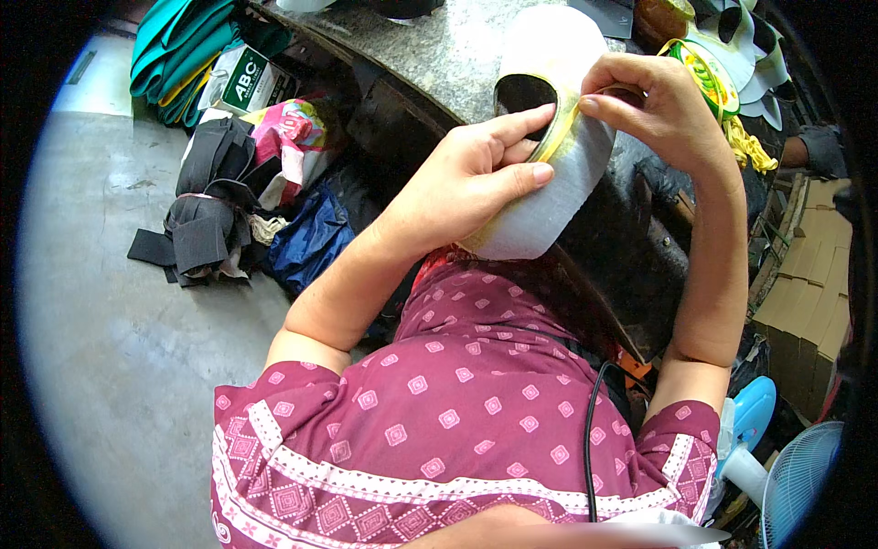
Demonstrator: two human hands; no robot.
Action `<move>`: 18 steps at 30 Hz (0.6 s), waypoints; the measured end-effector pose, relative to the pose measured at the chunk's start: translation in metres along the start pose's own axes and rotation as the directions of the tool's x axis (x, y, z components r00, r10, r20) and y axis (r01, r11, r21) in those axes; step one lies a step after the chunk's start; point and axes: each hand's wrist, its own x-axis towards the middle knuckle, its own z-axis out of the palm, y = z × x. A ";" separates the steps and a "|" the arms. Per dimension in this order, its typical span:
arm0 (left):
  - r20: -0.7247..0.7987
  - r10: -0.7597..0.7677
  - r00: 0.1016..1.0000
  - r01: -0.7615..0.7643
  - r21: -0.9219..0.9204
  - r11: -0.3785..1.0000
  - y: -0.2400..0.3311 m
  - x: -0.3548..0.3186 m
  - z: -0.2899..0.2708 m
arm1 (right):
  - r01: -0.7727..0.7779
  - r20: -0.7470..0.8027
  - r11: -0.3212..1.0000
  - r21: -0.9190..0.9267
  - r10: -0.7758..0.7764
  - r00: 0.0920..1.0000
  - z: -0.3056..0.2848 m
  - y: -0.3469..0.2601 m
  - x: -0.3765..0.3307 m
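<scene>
Work piece held at table edge; materials stacked on both sides

A grey, speckled table is set at the top of the view, over a smooth grey floor. A white curved piece is held above the near edge of the table, part of which is hidden by it. The piece is gripped by the left hand, fingers in its oval opening, thumb outside. Yellow edging at the opening is pinched between thumb and finger of the right hand. At left, teal sheets, a white-and-green box, black strips and a blue bag are noted; at right, flattened cardboard and a fan. The shirt is crossed by a black cable.
</scene>
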 end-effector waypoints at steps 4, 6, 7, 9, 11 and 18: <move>0.013 -0.013 1.000 0.013 -0.006 1.000 -0.001 -0.001 -0.001 | 0.011 -0.049 0.996 -0.084 -0.015 0.999 0.003 -0.004 0.002; 0.030 -0.021 0.999 0.021 -0.024 0.999 -0.001 -0.002 -0.002 | -0.012 -0.038 0.992 -0.128 0.007 0.999 0.003 -0.005 0.002; 0.043 -0.019 0.999 0.021 -0.040 0.999 -0.001 -0.002 -0.003 | -0.008 -0.034 0.993 -0.121 0.003 0.999 0.003 -0.005 0.002; 0.034 0.017 0.999 -0.015 -0.062 0.998 -0.001 0.001 -0.003 | -0.024 -0.020 0.997 -0.075 0.022 1.000 0.004 -0.004 0.003; -0.011 0.087 0.996 -0.088 -0.073 0.993 0.000 0.006 -0.002 | -0.009 -0.018 1.000 -0.014 0.009 1.000 0.004 -0.005 0.003; 0.071 0.072 0.995 -0.095 0.409 0.908 0.047 0.031 -0.010 | 0.042 -0.112 0.994 -0.104 -0.053 0.992 -0.015 -0.033 -0.004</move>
